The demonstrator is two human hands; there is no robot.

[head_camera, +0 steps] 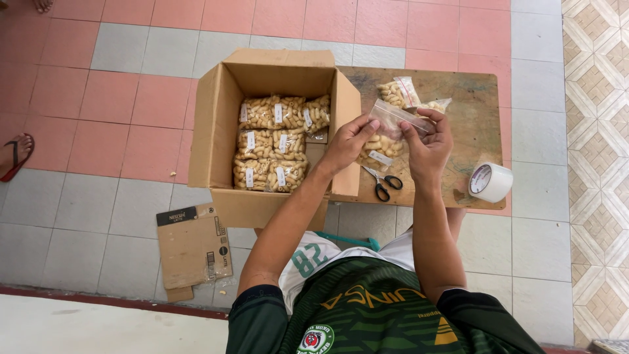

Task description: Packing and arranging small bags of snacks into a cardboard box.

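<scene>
I hold a clear plastic bag of pale peanut-shaped snacks (386, 134) between both hands above a low wooden board (472, 98). My left hand (348, 141) pinches the bag's left top corner. On its right top edge my right hand (427, 145) grips the bag. To my left stands an open cardboard box (216, 124) with several identical labelled bags (275, 141) packed in rows. Two more bags (409, 95) lie on the board behind my hands.
Black-handled scissors (383, 182) lie on the board near its front edge. A roll of white tape (490, 181) sits at the board's right corner. A flattened cardboard piece (192, 246) lies on the tiled floor. Another person's sandalled foot (14, 156) shows at far left.
</scene>
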